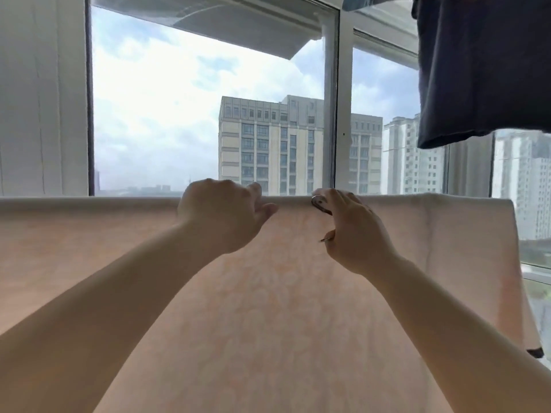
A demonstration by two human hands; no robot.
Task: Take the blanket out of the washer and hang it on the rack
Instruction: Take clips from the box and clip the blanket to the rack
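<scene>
Peach-pink fabric fills the lower half of the head view: the blanket is draped over a horizontal support, its folded top edge running level from the left edge of the view almost to the right, where it ends in a hanging side edge. The rack beneath is hidden by the cloth, so its shape cannot be told.

Both hands sit at that top fold near its middle, close together but not touching. The left hand has its fingers curled over the fold, gripping the cloth. The right hand is curled around a metal clip whose ring end rests against the fold; a second thin metal tip shows lower by the palm.

Above the fold there is open air up to a large window with a white frame, with tall buildings beyond. At the upper right corner a dark navy garment hangs well above the blanket's right end.
</scene>
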